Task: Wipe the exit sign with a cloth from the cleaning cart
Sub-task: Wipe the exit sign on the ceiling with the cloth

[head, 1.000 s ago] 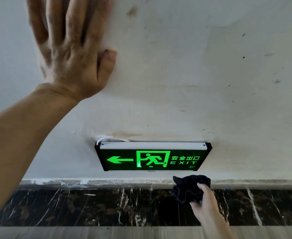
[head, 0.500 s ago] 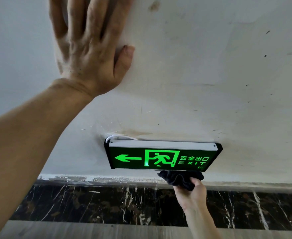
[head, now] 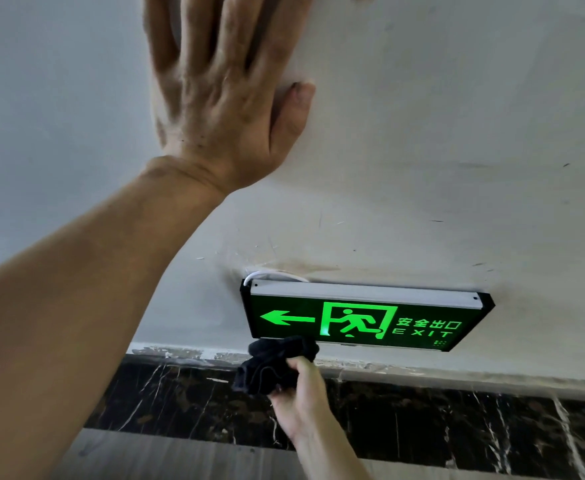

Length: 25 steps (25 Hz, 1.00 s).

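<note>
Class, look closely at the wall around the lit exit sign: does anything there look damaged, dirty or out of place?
Yes. A brownish stain and scratches mark the white wall just above the exit sign, and a white cable loops out loosely behind its top left corner.

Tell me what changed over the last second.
The right hand raised the black cloth to the exit sign's bottom edge, then slid it from below "EXIT" to below the arrow. The left hand stayed flat on the wall; the cloth stayed gripped.

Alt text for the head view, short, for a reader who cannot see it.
A right hand presses a black cloth against the lower left edge of a lit green exit sign low on a white wall, while the left hand lies flat above.
</note>
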Motion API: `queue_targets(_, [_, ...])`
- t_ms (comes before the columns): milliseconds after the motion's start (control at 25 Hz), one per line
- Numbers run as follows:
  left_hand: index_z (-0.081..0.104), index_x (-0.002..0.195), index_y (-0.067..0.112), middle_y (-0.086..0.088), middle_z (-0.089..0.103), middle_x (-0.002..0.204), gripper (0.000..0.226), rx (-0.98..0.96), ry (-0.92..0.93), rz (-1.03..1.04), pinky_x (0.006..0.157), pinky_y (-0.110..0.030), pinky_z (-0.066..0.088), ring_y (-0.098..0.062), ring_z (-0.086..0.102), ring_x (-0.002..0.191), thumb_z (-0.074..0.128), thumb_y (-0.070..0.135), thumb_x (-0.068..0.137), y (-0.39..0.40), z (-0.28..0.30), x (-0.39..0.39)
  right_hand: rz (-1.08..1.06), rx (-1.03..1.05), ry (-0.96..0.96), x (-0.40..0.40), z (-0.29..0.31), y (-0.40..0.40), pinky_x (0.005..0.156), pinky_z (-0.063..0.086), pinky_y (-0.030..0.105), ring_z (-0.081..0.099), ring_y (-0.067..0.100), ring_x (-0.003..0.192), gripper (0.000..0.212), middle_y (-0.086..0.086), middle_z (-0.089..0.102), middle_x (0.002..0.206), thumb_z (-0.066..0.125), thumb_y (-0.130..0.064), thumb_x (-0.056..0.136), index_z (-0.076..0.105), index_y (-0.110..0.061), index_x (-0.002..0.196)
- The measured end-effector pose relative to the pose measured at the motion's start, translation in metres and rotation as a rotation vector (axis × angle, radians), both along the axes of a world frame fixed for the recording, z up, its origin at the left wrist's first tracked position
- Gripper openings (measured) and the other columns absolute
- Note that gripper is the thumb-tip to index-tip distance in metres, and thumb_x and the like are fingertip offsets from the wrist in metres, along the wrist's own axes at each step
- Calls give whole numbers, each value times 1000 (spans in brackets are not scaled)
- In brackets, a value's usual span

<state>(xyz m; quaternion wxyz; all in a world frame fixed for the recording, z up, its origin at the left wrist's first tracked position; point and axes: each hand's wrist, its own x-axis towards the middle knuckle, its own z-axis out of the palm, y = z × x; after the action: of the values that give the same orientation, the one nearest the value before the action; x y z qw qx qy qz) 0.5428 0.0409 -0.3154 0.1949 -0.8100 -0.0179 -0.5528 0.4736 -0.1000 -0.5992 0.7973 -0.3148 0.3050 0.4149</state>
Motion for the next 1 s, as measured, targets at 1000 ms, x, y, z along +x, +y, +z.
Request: queue_targets(1000, [27,153,23,-9,26,149,61,60,-66,-16,98,-72,35,-46,35,131,41,45,97,6,-5,5,-489,-507,-376,88,72,-147,67,45,28,58,9,94,26,-10,60,107,46,-55,93,47,-41,115])
